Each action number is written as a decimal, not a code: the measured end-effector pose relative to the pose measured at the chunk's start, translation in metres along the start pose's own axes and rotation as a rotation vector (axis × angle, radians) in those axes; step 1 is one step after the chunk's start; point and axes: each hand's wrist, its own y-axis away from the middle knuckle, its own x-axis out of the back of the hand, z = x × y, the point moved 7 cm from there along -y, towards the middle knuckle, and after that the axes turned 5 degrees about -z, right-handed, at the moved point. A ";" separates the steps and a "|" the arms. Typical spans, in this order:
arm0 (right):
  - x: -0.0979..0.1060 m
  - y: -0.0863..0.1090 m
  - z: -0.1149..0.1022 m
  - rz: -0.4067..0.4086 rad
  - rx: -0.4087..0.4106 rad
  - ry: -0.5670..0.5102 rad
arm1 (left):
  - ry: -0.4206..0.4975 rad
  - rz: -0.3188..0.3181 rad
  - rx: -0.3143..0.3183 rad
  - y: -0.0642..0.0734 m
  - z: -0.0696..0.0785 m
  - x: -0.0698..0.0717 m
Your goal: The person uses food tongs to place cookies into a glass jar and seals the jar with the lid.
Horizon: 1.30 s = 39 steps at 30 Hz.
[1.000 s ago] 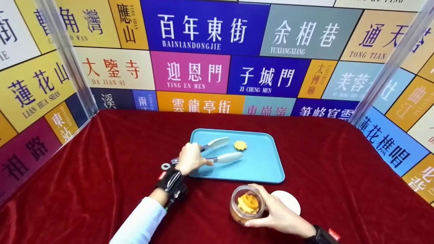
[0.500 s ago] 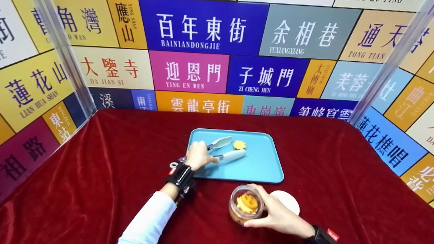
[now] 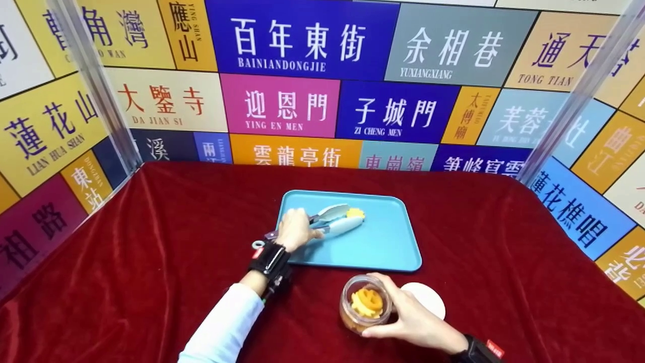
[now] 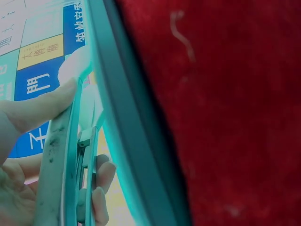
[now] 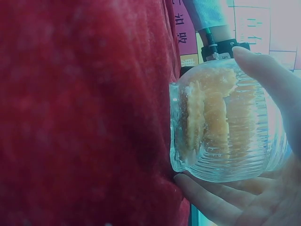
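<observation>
My left hand (image 3: 294, 231) grips a pair of tongs (image 3: 336, 227) over the left part of a blue tray (image 3: 383, 252). Their pale heads lie close together at a yellow scalloped biscuit (image 3: 357, 213), partly covering it; I cannot tell whether they pinch it. In the left wrist view, thumb and fingers wrap both metal arms of the tongs (image 4: 56, 165). My right hand (image 3: 421, 320) holds a clear ribbed jar (image 3: 347, 315) standing on the cloth, thumb and fingers around its side. Yellow and orange biscuits (image 3: 368, 302) fill the lidless jar.
A round white lid (image 3: 428, 300) lies on the cloth beside my right hand, partly behind it. Dark red cloth (image 3: 201, 217) covers the table. Panels with coloured signs (image 3: 302, 45) stand at the back and sides.
My left hand has moved slightly right with the tongs. Their heads have drawn together and now overlap the biscuit on the tray. The right hand and jar stay nearly still.
</observation>
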 end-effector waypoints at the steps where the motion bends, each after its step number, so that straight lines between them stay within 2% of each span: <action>1: 0.000 0.000 0.000 0.000 0.003 -0.002 | 0.001 0.008 -0.005 0.000 0.000 0.001; 8: 0.000 -0.001 -0.001 0.000 0.005 -0.005 | 0.000 0.058 -0.051 0.003 0.000 0.004; 16: 0.000 -0.001 -0.001 0.007 0.005 0.007 | 0.034 0.070 -0.076 0.007 -0.004 0.008; 23: 0.000 0.000 -0.003 0.005 0.022 0.007 | 0.078 0.074 -0.096 0.015 -0.011 0.018; 34: 0.000 0.000 -0.002 0.006 0.009 0.000 | 0.170 0.109 -0.206 0.032 -0.018 0.038; 39: 0.000 0.000 -0.001 0.006 0.006 -0.005 | 0.218 0.098 -0.302 0.042 -0.018 0.045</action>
